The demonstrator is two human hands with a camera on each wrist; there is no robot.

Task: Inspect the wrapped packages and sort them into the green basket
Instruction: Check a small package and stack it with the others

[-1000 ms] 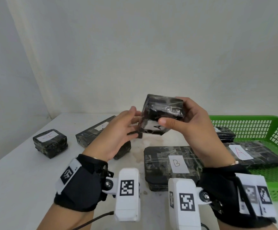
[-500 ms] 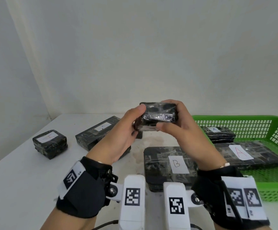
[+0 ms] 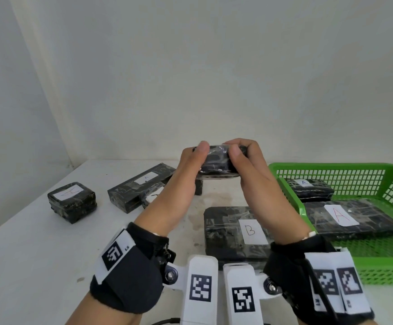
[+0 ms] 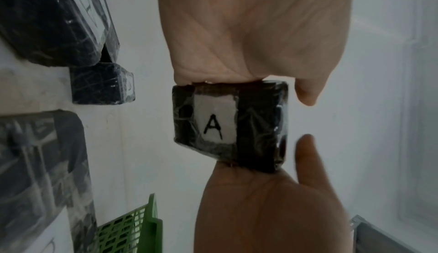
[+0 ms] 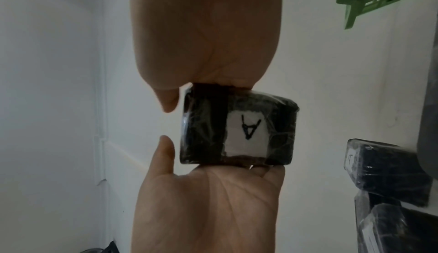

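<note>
Above the white table [image 3: 22, 254], between the two raised hands, sat a small black wrapped package [image 3: 216, 164] with a white label marked "A" on its underside, as both wrist views showed. The left hand [image 3: 183, 174] gripped its left end, thumb on top and fingers curled behind, while the right hand [image 3: 249, 170] gripped the right end the same way, so the package hung clear of the surface. To the right stood the green basket [image 3: 326, 167], already holding a large flat package marked "A" [image 3: 352, 219] and a smaller package with a blue "A" [image 3: 308, 188] behind it. On the table below the hands lay a large flat package marked "B" [image 3: 226, 231], just beside the basket. Farther left were a long package [image 3: 129, 191] and, well apart, a small cube-shaped package [image 3: 72, 201], each bearing a white label.
</note>
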